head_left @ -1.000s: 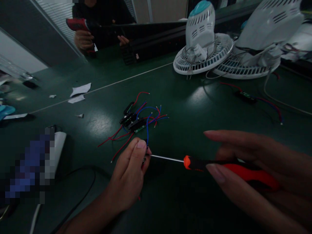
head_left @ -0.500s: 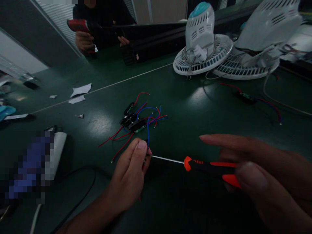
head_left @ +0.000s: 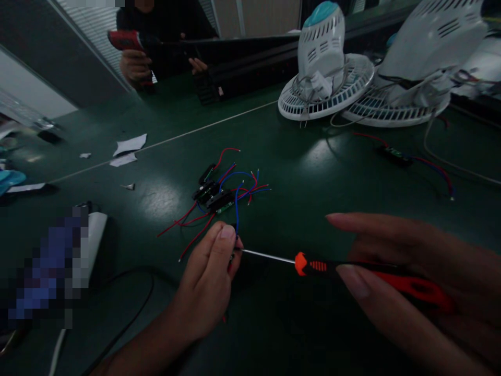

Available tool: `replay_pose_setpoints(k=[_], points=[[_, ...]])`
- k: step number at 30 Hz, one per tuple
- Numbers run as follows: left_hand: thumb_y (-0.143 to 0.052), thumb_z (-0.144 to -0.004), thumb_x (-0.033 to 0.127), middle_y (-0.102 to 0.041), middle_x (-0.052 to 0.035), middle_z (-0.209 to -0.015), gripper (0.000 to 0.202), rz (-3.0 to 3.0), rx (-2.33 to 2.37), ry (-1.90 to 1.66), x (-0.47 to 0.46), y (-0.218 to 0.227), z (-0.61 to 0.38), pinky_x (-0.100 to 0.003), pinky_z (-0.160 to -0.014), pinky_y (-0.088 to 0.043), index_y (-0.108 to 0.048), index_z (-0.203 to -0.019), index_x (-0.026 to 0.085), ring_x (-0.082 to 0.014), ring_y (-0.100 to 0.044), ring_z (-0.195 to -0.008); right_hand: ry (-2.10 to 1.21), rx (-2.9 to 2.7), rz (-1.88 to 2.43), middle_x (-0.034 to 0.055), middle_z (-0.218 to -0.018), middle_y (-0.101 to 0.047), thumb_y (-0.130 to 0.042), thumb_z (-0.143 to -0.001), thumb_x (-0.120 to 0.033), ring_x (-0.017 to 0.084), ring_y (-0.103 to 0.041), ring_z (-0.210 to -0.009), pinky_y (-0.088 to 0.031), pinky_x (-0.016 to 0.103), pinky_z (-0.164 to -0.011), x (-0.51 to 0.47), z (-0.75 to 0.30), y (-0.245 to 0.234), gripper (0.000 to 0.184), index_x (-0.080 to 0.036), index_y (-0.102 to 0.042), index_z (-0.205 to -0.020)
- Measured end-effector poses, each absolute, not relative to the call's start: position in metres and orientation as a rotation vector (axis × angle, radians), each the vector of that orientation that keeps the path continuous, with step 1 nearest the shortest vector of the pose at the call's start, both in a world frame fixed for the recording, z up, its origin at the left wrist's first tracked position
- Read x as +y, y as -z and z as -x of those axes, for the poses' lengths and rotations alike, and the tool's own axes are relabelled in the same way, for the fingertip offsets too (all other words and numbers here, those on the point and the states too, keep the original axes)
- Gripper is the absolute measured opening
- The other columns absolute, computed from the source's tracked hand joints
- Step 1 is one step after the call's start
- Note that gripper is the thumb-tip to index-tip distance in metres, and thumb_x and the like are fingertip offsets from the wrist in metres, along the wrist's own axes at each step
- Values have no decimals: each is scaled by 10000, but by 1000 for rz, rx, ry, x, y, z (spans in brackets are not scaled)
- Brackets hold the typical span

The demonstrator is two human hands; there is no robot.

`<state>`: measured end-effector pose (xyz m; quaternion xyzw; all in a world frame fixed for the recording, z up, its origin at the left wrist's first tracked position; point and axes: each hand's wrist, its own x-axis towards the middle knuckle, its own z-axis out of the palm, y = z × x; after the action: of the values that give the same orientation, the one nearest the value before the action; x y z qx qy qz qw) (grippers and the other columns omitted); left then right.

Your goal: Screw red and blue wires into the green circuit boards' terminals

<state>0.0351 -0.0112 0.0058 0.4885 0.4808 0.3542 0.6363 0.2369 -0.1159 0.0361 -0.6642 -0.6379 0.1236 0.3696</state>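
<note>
My left hand (head_left: 209, 282) is closed around a small dark wired module, mostly hidden by the fingers; a blue wire (head_left: 237, 211) rises from it. In my right hand (head_left: 415, 277) lies a screwdriver (head_left: 319, 266) with an orange and black handle, my thumb against the handle and the index finger stretched out above it. Its thin metal shaft points left, and the tip meets the module at my left fingertips. Just beyond my left hand, several black modules with green boards (head_left: 219, 201) lie in a cluster, red and blue wires spreading from them.
Two white fans (head_left: 321, 57) lie face down at the back right. Near them sits another wired module (head_left: 395, 154). Paper scraps (head_left: 131, 144) lie left of centre, a white power strip (head_left: 94, 245) farther left. Across the table a person holds a red drill (head_left: 125, 40) by a long black panel (head_left: 250, 68).
My right thumb has moved forward along the screwdriver handle, and the handle has turned about its axis. My left hand stays in place; the blue wire has shifted slightly.
</note>
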Motion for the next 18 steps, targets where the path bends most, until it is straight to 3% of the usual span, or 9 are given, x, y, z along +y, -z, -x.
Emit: replay_pose_setpoints(k=[14, 18], points=[[-561, -912, 382, -513, 30, -633, 318, -1094, 1122, -787, -12, -6, -37, -151, -515, -468, -619, -644, 221, -108, -473, -577, -299, -1614, 1650, -25, -764, -650, -613, -844, -357, 110, -629, -425, -480, 176, -320, -115, -237, -34, 400, -351, -542, -1237], [-554, -914, 398, -477, 34, -598, 342, -1136, 1153, -770, -11, -7, -36, -161, -460, -425, -614, -630, 217, -107, -432, -532, -325, -1606, 1695, -31, -795, -659, -590, -856, -394, 127, -641, -454, -515, 221, -373, -121, -235, -34, 413, -393, -529, -1264]])
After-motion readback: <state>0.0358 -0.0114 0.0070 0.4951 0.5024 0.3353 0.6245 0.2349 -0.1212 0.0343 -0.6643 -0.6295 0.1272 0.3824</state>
